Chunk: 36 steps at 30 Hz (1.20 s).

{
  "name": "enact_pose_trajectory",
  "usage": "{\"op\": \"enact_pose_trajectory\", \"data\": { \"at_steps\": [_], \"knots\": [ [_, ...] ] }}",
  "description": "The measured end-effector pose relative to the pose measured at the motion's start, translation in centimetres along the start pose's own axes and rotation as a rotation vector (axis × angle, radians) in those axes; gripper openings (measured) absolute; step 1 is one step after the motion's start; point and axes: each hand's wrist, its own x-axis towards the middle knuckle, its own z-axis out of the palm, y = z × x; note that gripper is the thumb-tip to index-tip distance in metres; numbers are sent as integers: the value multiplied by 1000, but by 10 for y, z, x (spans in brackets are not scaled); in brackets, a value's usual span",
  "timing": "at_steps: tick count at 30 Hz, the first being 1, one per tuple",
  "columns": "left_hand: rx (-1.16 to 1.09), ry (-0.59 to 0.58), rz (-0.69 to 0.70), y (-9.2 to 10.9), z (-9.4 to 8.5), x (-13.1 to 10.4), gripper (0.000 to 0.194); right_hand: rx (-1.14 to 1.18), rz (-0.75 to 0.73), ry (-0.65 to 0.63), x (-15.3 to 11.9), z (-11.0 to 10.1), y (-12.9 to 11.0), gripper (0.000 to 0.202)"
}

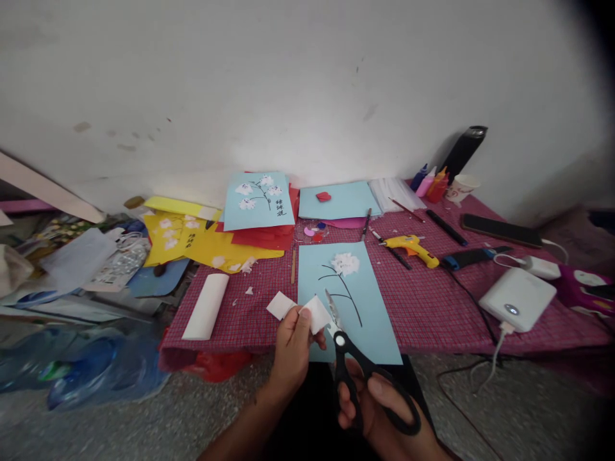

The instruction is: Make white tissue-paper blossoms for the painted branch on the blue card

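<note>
My left hand (294, 342) is closed on a small folded white paper (318, 314), pinched between thumb and fingers. Another white square (279, 305) lies at the left side of that hand. In my right hand (372, 400) are black-handled scissors (342, 349), their blades pointing up and away, beside the right edge of the pinched paper. Beneath them lies a light blue sheet (377, 320) with a drawn dark branch and one fluffy white paper blossom (346, 264) near its top.
A folded white paper (206, 307) lies at the left of the checkered table (432, 307). Finished blue and yellow flower cards (235, 214) are at the back left. To the right are a yellow glue gun (412, 248), a white power bank (517, 298), a phone (500, 230) and a black bottle (464, 153).
</note>
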Motion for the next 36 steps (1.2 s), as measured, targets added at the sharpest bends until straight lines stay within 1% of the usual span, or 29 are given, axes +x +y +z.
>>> {"op": "enact_pose_trajectory", "data": {
  "at_steps": [3,8,12,15,17,20,22,24,25,26,27,29,32,34,36],
  "knots": [
    [-8,15,-7,0,0,-2,30,-42,-6,21,-2,1,4,33],
    [-4,18,-4,-1,-1,-2,30,-122,-32,-22,-3,-1,8,34],
    [43,8,7,-1,-6,-2,29,-192,-46,-29,-4,-2,7,34],
    [82,-3,6,-1,-10,-2,29,-243,-36,2,-6,-3,2,36],
    [88,-5,-1,-1,-13,-2,30,-281,-55,20,-9,-6,-5,40],
    [77,-13,-12,-1,-16,-1,30,-403,-148,54,-13,-12,-21,46],
    [62,-28,-19,-1,-17,-1,29,-564,-225,125,-17,-18,-36,41],
    [45,-33,-26,-1,-20,0,28,-770,-285,273,-20,-25,-56,39],
    [39,-32,-30,-1,-21,1,28,-879,-286,350,-22,-29,-67,41],
    [35,-31,-35,-1,-23,1,27,-978,-322,436,-24,-33,-78,43],
    [31,-27,-38,-1,-25,2,27,-1077,-357,481,-26,-39,-89,46],
    [24,-14,-41,-2,-30,3,27,-1318,-393,549,-28,-51,-111,47],
    [16,32,-38,-3,-39,4,26,-1748,-430,674,-27,-69,-136,41],
    [1,45,-42,-2,-46,5,27,-1993,-446,732,-24,-78,-147,36],
    [-17,56,-51,1,-52,6,27,-2181,-428,732,-19,-84,-153,31]
  ]
}}
